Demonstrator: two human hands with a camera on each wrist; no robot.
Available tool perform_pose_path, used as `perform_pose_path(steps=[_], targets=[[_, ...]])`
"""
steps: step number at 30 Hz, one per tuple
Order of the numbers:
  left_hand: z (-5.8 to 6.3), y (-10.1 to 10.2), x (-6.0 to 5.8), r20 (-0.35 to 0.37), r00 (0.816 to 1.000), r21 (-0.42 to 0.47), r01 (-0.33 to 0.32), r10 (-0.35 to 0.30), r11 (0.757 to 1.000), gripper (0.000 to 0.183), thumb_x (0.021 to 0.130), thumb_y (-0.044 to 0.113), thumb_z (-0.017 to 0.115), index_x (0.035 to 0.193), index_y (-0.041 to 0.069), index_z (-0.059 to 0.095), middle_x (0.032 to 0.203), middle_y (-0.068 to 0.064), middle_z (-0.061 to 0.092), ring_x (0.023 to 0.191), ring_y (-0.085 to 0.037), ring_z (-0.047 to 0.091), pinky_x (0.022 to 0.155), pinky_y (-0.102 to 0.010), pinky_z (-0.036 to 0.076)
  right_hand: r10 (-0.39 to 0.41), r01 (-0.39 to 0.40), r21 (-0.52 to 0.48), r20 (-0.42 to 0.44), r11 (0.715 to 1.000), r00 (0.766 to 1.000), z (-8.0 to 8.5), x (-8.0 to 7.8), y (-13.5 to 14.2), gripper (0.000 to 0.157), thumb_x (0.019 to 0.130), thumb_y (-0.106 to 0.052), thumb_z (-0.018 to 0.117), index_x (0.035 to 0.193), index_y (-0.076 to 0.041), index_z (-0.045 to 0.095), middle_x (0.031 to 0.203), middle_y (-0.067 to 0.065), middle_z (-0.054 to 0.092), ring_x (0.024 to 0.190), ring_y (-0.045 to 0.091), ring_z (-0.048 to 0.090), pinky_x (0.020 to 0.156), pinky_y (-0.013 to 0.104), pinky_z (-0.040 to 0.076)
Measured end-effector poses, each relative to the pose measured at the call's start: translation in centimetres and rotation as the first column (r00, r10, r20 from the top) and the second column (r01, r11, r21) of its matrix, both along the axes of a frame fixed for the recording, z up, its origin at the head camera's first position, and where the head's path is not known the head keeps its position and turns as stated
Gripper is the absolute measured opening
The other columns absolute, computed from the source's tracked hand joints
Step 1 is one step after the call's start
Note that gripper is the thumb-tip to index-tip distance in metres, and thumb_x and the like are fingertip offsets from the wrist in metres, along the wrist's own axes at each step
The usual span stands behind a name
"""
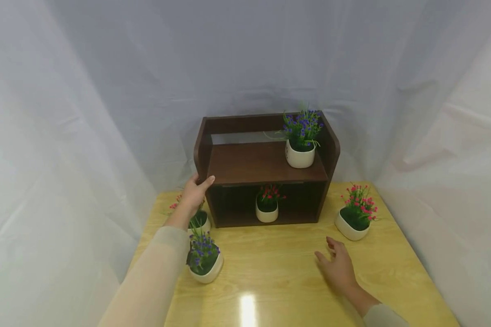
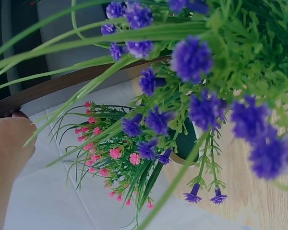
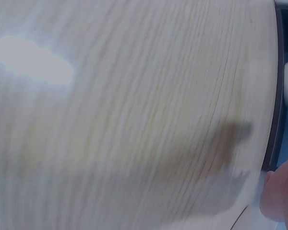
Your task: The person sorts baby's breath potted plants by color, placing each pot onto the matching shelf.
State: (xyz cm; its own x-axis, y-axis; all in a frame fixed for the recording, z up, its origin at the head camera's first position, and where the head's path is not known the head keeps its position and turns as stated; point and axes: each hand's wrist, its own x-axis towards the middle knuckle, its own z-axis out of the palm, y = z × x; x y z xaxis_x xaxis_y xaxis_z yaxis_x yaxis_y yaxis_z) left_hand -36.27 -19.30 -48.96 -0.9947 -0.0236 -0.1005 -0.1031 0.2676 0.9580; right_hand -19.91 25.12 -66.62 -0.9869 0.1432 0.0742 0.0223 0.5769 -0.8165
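A dark brown two-tier wooden shelf stands at the back of the table. My left hand grips the front edge of its left side panel, the thumb on the inner side and the fingers partly hidden around the outside. In the left wrist view, the left hand is at the panel's edge, beyond purple flowers that fill the foreground. My right hand hovers over the table, fingers loosely extended and holding nothing, near a pot of pink flowers. The right wrist view shows mostly tabletop and part of that hand.
A white pot of purple flowers sits on the upper tier at right. A pot of red flowers stands in the lower compartment. Left of the shelf are another purple-flowered pot and a pink-flowered one. White curtains surround the wooden table.
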Motion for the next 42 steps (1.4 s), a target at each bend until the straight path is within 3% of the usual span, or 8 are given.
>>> perform_pose_path(steps=[9, 17, 23, 34, 42], targets=[[0.3, -0.2, 0.2, 0.019, 1.000, -0.002, 0.018, -0.018, 1.000, 0.083, 0.108, 0.051, 0.064, 0.175, 0.023, 0.023, 0.181, -0.012, 0.027, 0.169, -0.038, 0.023, 0.138, -0.059, 0.023, -0.145, 0.140, 0.052, 0.093, 0.989, 0.985, 0.3, 1.1, 4.1, 0.068, 0.104, -0.026, 0.072, 0.155, 0.013, 0.047, 0.139, 0.032, 0.054, 0.131, 0.048, 0.056, 0.114, 0.062, 0.049], [0.3, -0.4, 0.1, 0.016, 1.000, -0.006, 0.010, -0.010, 1.000, 0.082, 0.108, 0.051, 0.064, 0.174, 0.021, 0.025, 0.180, -0.014, 0.029, 0.168, -0.039, 0.024, 0.138, -0.059, 0.023, -0.183, 0.181, 0.030, 0.197, 0.983, 0.963, 1.3, 0.3, 7.9, 0.087, 0.105, -0.030, 0.071, 0.160, 0.021, 0.027, 0.153, 0.044, 0.037, 0.144, 0.059, 0.042, 0.125, 0.066, 0.040], [0.4, -0.4, -0.2, 0.007, 1.000, -0.019, 0.005, -0.005, 1.000, 0.083, 0.108, 0.052, 0.064, 0.175, 0.022, 0.024, 0.180, -0.013, 0.028, 0.168, -0.039, 0.025, 0.137, -0.060, 0.026, -0.151, 0.146, 0.037, 0.216, 0.989, 0.965, 1.5, -0.8, 10.3, 0.097, 0.105, -0.033, 0.071, 0.164, 0.019, 0.014, 0.159, 0.045, 0.026, 0.147, 0.060, 0.036, 0.126, 0.068, 0.037], [-0.1, -0.5, 0.0, 0.027, 1.000, -0.005, 0.001, -0.001, 1.000, 0.084, 0.108, 0.052, 0.064, 0.175, 0.023, 0.022, 0.181, -0.013, 0.026, 0.168, -0.040, 0.023, 0.136, -0.061, 0.026, 0.032, -0.030, -0.015, 0.178, 0.999, 0.983, 1.7, -3.8, 13.2, 0.109, 0.103, -0.022, 0.076, 0.167, 0.014, -0.005, 0.172, 0.045, 0.008, 0.157, 0.065, 0.018, 0.128, 0.075, 0.027], [-0.2, -0.1, -0.2, 0.012, 1.000, 0.013, -0.004, 0.004, 1.000, 0.083, 0.107, 0.051, 0.066, 0.174, 0.019, 0.027, 0.179, -0.015, 0.031, 0.167, -0.040, 0.027, 0.137, -0.059, 0.025, 0.101, -0.097, -0.034, 0.180, 0.995, 0.978, 1.7, -5.4, 14.7, 0.112, 0.102, -0.027, 0.079, 0.167, 0.015, -0.002, 0.172, 0.046, 0.004, 0.155, 0.068, 0.023, 0.127, 0.074, 0.029]])
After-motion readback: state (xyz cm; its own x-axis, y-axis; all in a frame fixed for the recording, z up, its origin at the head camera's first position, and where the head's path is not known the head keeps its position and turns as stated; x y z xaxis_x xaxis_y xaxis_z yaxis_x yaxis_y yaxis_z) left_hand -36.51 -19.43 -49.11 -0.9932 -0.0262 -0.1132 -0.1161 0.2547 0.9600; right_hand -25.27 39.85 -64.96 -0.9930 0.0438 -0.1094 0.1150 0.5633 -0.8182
